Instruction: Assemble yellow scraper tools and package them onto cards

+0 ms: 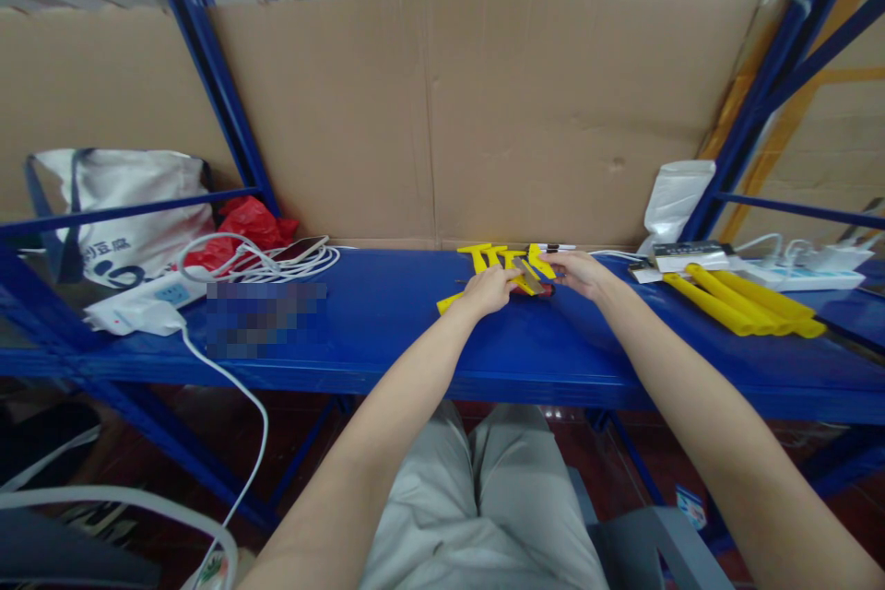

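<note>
Just beyond the left hand (492, 289), a row of yellow T-shaped pieces (477, 253) sits on the blue shelf top (387, 318), their lower ends lost behind the knuckles. Those left fingers bend in beside a greyish flat part (529, 277), and whether they grip it, I cannot tell! Over at the right hand (579, 273), the fingers curl by a yellow piece (541, 261), too small to call as pinched or merely touched. Between the hands a sliver of something red (545, 291) shows, mostly covered, while another yellow end (449, 303) pokes out left of the left wrist. Well left of both hands, a pixelated patch (266, 320) masks whatever lies there, with a white power strip (142, 304) alongside. Out right of the hands, yellow tubes (747, 300) lie bunched; straight ahead rises a cardboard panel (484, 120), blue uprights (221, 83) at either side, the ceiling cut off above
</note>
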A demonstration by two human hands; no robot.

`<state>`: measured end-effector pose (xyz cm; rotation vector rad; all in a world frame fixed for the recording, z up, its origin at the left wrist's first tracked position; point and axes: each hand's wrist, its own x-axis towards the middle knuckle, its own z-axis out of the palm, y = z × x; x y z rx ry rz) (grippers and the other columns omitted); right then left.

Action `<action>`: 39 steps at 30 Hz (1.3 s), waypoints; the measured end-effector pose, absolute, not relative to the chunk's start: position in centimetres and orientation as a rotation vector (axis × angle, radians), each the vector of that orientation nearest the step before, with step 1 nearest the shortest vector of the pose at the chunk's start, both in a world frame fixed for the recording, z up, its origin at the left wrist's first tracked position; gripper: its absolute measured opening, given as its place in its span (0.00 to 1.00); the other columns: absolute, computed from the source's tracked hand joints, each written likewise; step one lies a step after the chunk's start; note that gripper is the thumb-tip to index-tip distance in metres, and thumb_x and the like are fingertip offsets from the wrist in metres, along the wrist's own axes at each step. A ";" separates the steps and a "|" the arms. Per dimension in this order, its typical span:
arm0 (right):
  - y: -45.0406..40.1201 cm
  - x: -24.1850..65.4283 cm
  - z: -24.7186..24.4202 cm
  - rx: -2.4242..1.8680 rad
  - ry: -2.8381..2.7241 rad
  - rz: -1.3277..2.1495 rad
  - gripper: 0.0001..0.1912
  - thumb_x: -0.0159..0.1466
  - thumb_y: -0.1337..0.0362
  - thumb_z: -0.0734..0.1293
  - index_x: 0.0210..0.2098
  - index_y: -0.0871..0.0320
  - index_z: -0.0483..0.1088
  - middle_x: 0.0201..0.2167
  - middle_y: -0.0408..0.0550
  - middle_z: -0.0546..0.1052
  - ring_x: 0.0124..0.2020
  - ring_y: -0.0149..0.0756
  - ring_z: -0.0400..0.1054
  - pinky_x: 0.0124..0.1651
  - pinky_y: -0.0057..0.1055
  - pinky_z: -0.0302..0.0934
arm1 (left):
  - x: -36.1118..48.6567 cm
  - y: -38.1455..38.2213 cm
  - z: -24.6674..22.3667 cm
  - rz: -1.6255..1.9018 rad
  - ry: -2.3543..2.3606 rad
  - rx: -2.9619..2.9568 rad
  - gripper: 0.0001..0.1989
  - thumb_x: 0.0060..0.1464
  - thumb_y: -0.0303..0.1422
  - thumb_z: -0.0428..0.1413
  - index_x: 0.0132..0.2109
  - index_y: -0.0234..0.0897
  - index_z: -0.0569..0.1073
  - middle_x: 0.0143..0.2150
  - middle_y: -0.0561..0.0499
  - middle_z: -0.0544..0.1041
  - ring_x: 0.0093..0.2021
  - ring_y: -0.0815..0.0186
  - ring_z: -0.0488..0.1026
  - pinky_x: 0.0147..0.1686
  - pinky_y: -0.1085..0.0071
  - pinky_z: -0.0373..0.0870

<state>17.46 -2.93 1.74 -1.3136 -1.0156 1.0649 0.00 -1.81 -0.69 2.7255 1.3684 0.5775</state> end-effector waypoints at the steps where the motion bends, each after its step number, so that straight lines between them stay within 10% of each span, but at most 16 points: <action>1: -2.9 17.5 1.7 -1.313 -1.018 1.066 0.07 0.56 0.75 0.66 0.24 0.60 0.71 0.22 0.44 0.75 0.23 0.26 0.64 0.29 0.24 0.60 | 0.0 -1.8 -0.7 0.577 1.369 2.727 0.20 0.62 0.35 0.46 0.60 0.46 0.66 0.54 0.44 0.71 0.53 0.57 0.68 0.52 0.63 0.64; 10: -2.8 17.2 1.2 -1.410 -1.202 0.899 0.03 0.50 0.69 0.70 0.22 0.60 0.71 0.23 0.44 0.74 0.27 0.28 0.63 0.29 0.25 0.56 | 0.2 -1.3 -1.1 0.649 1.353 2.670 0.26 0.60 0.32 0.49 0.63 0.37 0.55 0.59 0.40 0.67 0.58 0.57 0.66 0.54 0.64 0.62; 39: -2.4 16.7 0.7 -1.493 -1.448 0.622 0.15 0.43 0.57 0.74 0.18 0.60 0.67 0.17 0.38 0.68 0.22 0.26 0.58 0.28 0.26 0.52 | 0.0 -2.3 -0.4 0.701 1.271 2.675 0.13 0.59 0.32 0.48 0.52 0.40 0.63 0.53 0.44 0.71 0.53 0.57 0.70 0.49 0.62 0.66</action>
